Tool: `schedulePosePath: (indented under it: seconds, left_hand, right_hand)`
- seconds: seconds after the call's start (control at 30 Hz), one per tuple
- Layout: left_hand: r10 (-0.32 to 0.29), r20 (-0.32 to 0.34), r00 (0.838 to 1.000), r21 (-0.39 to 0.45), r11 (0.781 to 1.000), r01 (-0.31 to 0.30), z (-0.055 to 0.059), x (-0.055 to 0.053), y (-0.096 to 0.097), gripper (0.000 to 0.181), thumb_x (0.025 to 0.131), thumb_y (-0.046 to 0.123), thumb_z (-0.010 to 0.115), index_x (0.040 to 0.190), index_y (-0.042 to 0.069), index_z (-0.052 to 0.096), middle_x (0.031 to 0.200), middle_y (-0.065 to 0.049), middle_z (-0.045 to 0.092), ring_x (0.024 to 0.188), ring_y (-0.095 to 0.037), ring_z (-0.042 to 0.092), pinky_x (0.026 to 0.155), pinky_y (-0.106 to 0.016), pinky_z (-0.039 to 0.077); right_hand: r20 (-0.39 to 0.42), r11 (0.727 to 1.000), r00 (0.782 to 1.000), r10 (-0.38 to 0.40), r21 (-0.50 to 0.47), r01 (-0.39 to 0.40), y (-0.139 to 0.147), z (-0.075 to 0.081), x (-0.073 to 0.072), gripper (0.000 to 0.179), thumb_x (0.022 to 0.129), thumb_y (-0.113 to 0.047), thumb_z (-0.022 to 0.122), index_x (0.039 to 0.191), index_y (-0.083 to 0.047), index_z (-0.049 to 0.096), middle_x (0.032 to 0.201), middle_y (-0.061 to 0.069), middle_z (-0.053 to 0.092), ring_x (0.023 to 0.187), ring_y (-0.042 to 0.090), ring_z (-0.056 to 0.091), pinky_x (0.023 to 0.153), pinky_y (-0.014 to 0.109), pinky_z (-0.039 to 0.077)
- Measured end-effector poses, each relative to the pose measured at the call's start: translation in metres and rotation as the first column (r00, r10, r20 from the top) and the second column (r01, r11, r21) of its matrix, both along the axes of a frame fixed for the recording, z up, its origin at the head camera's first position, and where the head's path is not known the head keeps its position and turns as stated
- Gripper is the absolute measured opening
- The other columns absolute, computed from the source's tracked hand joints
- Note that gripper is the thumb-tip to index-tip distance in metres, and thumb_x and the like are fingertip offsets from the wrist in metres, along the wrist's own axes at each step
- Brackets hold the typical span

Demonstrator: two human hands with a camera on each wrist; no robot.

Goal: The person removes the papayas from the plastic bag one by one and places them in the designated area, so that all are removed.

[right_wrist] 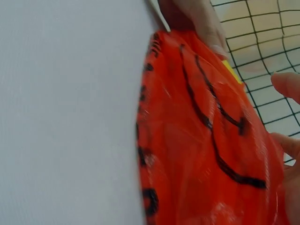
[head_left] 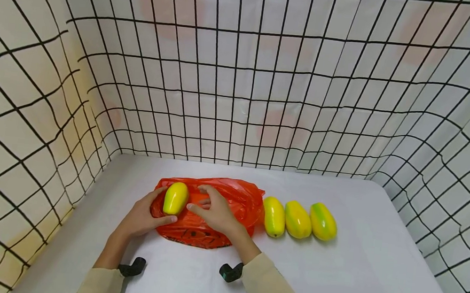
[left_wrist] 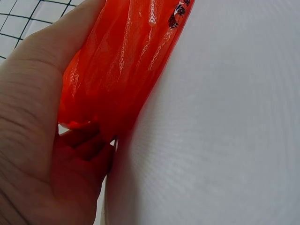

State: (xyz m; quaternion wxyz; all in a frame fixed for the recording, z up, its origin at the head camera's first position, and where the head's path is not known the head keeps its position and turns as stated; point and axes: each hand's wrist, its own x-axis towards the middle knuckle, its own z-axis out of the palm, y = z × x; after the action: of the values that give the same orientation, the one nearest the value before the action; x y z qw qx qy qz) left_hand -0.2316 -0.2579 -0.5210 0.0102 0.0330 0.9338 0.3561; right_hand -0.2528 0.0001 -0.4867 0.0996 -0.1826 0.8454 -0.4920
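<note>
A red plastic bag (head_left: 229,202) with black print lies on the white table. One glossy yellow papaya (head_left: 176,198) sits at the bag's left part, uncovered on top. My left hand (head_left: 143,215) curls round the bag's left end beside this papaya, thumb on the near side. In the left wrist view its palm and fingers (left_wrist: 77,159) lie against the red plastic. Over the middle of the bag is my right hand (head_left: 216,210), its fingers spread and loosely bent, just right of the papaya and apart from it. Nothing shows in its grasp.
Right of the bag, three more yellow papayas (head_left: 298,219) lie in a row, some streaked green. A black wire grid (head_left: 245,81) stands behind the table (head_left: 332,283) and along both sides. Each wrist wears a small black camera (head_left: 133,267).
</note>
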Motion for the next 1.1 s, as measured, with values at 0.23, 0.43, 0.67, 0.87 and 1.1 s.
schedulePosePath:
  seconds: [0.23, 0.43, 0.67, 0.87, 1.1]
  left_hand:
    - [-0.008, -0.016, 1.000, -0.009, 1.000, 0.008, -0.002, 0.000, -0.003, 0.112, 0.074, 0.065, 0.082, 0.162, 0.017, 0.031, 0.163, -0.018, 0.039, 0.148, -0.045, 0.038, 0.110, -0.069, 0.042]
    - [-0.014, -0.020, 1.000, -0.012, 1.000, 0.014, -0.003, 0.003, -0.004, 0.114, 0.072, 0.064, 0.084, 0.162, 0.016, 0.031, 0.163, -0.018, 0.039, 0.147, -0.045, 0.039, 0.109, -0.069, 0.043]
    - [-0.022, -0.039, 0.999, -0.017, 1.000, 0.021, -0.003, 0.002, -0.003, 0.115, 0.071, 0.062, 0.085, 0.161, 0.016, 0.032, 0.163, -0.018, 0.040, 0.148, -0.046, 0.039, 0.109, -0.069, 0.043]
    - [-0.031, -0.036, 0.999, 0.002, 1.000, 0.031, -0.001, 0.001, 0.001, 0.114, 0.071, 0.061, 0.086, 0.161, 0.016, 0.033, 0.162, -0.018, 0.041, 0.147, -0.045, 0.040, 0.110, -0.070, 0.042]
    - [-0.024, -0.033, 0.999, -0.001, 1.000, 0.024, 0.001, 0.001, 0.001, 0.112, 0.070, 0.055, 0.088, 0.161, 0.017, 0.033, 0.161, -0.017, 0.042, 0.144, -0.044, 0.045, 0.107, -0.065, 0.048]
  right_hand:
    - [0.013, 1.000, 1.000, -0.004, 0.024, 0.004, -0.018, -0.005, 0.000, 0.075, 0.093, -0.053, 0.071, 0.154, -0.021, 0.041, 0.156, 0.003, 0.048, 0.124, 0.025, 0.062, 0.097, 0.042, 0.060]
    - [0.031, 0.998, 1.000, -0.008, 0.066, 0.006, -0.031, -0.009, 0.001, 0.084, 0.091, -0.053, 0.074, 0.158, -0.022, 0.034, 0.155, 0.004, 0.047, 0.121, 0.023, 0.061, 0.092, 0.038, 0.061]
    - [0.010, 0.997, 0.999, -0.032, 0.065, 0.031, -0.048, -0.013, 0.002, 0.098, 0.087, -0.056, 0.076, 0.162, -0.018, 0.025, 0.158, 0.009, 0.040, 0.125, 0.024, 0.056, 0.101, 0.043, 0.058]
    - [0.011, 0.996, 0.998, -0.066, 0.055, 0.065, -0.058, -0.014, 0.002, 0.104, 0.086, -0.057, 0.077, 0.164, -0.022, 0.019, 0.159, 0.009, 0.037, 0.137, 0.028, 0.049, 0.110, 0.052, 0.051]
    - [0.013, 0.996, 0.998, -0.054, 0.067, 0.053, -0.066, -0.018, -0.001, 0.104, 0.084, -0.058, 0.077, 0.164, -0.029, 0.018, 0.153, 0.007, 0.046, 0.131, 0.026, 0.052, 0.107, 0.052, 0.051]
